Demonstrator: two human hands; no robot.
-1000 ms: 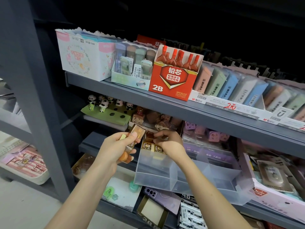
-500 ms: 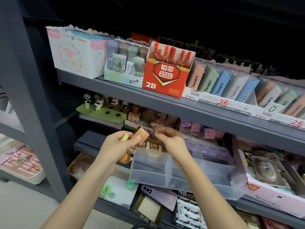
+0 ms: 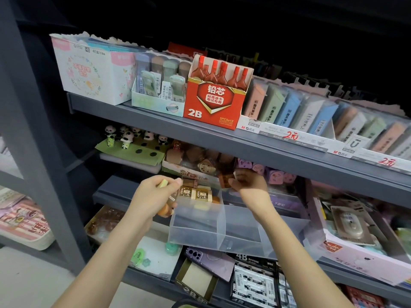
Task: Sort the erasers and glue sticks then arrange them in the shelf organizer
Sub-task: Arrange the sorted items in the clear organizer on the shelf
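Observation:
A clear plastic organizer [image 3: 195, 230] with several compartments sits on the middle shelf. Two brown wrapped erasers [image 3: 195, 194] lie in its back left compartment. My left hand [image 3: 153, 194] is at the organizer's left edge and grips several small items: a pale yellow piece, a clear wrapped one and an orange-brown one below the palm. My right hand [image 3: 249, 181] is above the organizer's back wall and pinches a brown wrapped eraser [image 3: 225, 180]. Behind it a tray of brown erasers [image 3: 195, 161] stands on the shelf.
Purple erasers [image 3: 275, 174] lie right of the brown tray, panda toppers [image 3: 129, 138] to the left. The upper shelf [image 3: 222, 138] carries a red 2B lead box [image 3: 214, 96] and pastel boxes. A pink-white box [image 3: 347, 252] sits right of the organizer. A grey post [image 3: 37, 152] stands left.
My right hand has taken the brown eraser and moved it right and up, away from my left hand. My left hand dropped slightly toward the organizer's edge. The view shifted a little.

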